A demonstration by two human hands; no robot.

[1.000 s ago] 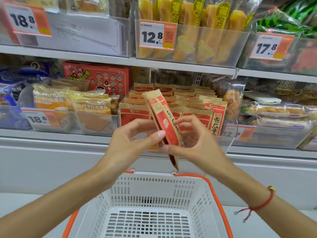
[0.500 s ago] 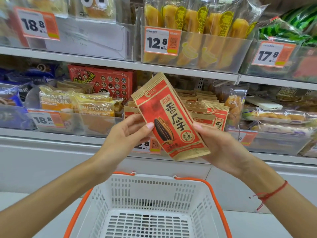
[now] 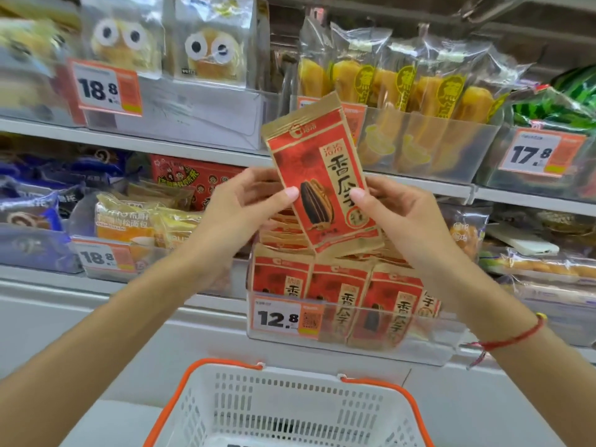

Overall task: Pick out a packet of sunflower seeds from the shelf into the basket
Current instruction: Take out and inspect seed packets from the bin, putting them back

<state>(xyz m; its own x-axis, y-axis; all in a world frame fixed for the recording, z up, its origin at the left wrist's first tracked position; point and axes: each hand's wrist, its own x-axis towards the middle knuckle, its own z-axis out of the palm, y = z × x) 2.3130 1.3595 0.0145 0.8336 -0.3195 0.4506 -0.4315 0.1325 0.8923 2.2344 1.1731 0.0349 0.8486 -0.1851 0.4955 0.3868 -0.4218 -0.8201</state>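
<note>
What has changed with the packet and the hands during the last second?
The sunflower seed packet was edge-on and low a second ago; it has since been turned face-on and raised in front of the upper shelf. The left hand and right hand still pinch its sides. The basket stays below, without the packet in it.

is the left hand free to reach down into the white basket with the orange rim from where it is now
Probably yes, though not empty: the left hand pinches the red and tan sunflower seed packet together with the right hand. The white plastic basket with the orange rim sits open below, nothing between.
</note>
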